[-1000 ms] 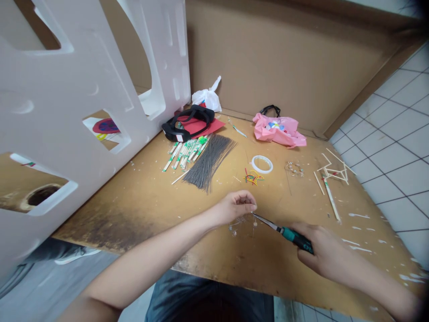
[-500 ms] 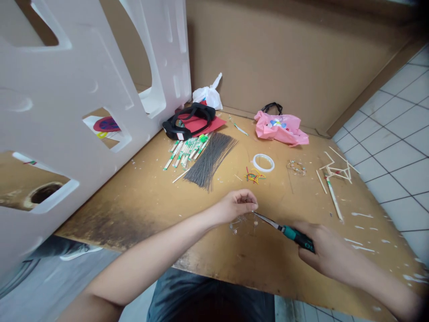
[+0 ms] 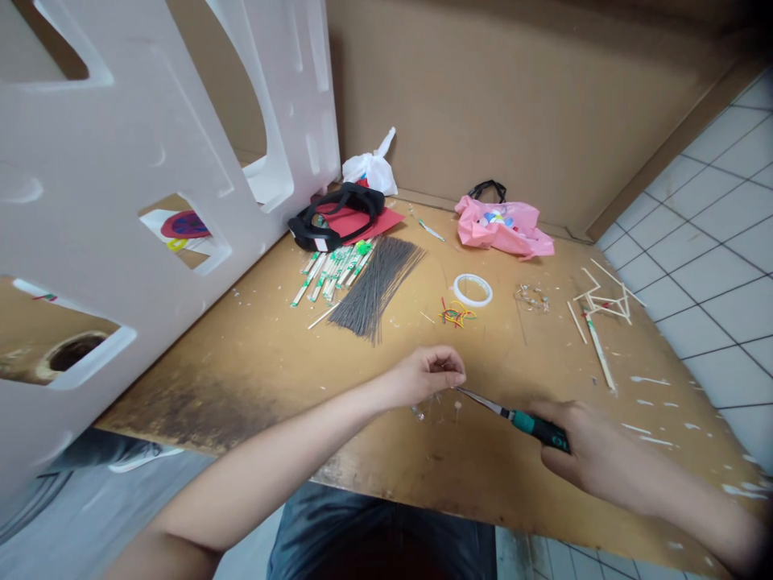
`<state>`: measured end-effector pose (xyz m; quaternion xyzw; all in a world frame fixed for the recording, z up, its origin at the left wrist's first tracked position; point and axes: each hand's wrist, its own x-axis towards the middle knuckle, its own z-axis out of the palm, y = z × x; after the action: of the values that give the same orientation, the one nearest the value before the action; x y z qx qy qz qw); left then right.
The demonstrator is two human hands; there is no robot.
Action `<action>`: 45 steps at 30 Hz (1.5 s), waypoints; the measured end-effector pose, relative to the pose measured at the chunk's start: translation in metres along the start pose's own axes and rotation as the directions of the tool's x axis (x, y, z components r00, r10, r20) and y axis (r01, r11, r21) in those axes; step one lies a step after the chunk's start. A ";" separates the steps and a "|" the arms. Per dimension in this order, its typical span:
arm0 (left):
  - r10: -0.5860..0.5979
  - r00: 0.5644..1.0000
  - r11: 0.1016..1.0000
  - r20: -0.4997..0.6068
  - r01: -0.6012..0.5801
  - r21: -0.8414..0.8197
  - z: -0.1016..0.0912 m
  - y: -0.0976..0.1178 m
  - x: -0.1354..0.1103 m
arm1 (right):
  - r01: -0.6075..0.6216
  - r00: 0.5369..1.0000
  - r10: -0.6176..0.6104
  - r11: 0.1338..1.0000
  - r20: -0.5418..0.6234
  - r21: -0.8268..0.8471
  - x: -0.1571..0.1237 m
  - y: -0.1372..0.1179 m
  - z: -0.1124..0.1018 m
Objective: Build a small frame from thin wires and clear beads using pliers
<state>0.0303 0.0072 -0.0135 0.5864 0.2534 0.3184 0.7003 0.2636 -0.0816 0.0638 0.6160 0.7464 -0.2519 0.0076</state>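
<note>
My left hand (image 3: 426, 374) hovers just above the brown board (image 3: 254, 354), fingers pinched on a thin wire piece with small beads (image 3: 436, 407) that dangles below it. My right hand (image 3: 583, 451) is closed round the teal-and-black handle of thin-nosed pliers (image 3: 513, 416). The metal tip of the pliers meets the wire right at my left fingertips. How the wire is bent at the tip is too small to make out.
Behind my hands lie a bundle of dark wires (image 3: 378, 286), green-tipped sticks (image 3: 329, 270), coloured rubber bands (image 3: 456, 316), a tape roll (image 3: 472, 290), a stick frame (image 3: 601, 310) and a pink bag (image 3: 501, 225). White foam panels (image 3: 121, 193) stand at the left; a tiled floor lies on the right.
Both hands hold nearly the same pose; the pliers' tip stays at my left fingertips. The dangling wire piece shifted slightly, and the camera view drifted a little.
</note>
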 end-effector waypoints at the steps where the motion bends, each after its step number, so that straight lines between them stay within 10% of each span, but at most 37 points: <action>1: 0.001 1.000 1.000 -0.003 -0.001 -0.005 0.000 0.000 0.000 | 0.004 1.000 -0.004 1.000 -0.001 0.010 0.000 0.000 0.001; 17: -0.140 0.988 0.983 -0.060 0.132 -0.125 0.000 0.007 -0.001 | -0.024 1.000 0.023 1.000 -0.018 -0.011 0.000 -0.003 0.006; 24: -0.054 0.984 0.950 -0.169 -0.001 -0.313 -0.003 0.015 -0.001 | -0.093 0.993 0.092 0.996 -0.075 -0.010 0.001 -0.002 0.017; 45: 0.032 0.968 0.984 -0.250 -0.075 -0.164 -0.003 0.012 0.001 | -0.059 0.973 0.097 0.982 -0.208 0.180 0.009 0.007 0.051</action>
<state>0.0270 0.0110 -0.0023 0.4864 0.2940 0.4281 0.7026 0.2529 -0.0922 0.0138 0.6669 0.6933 -0.2467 -0.1166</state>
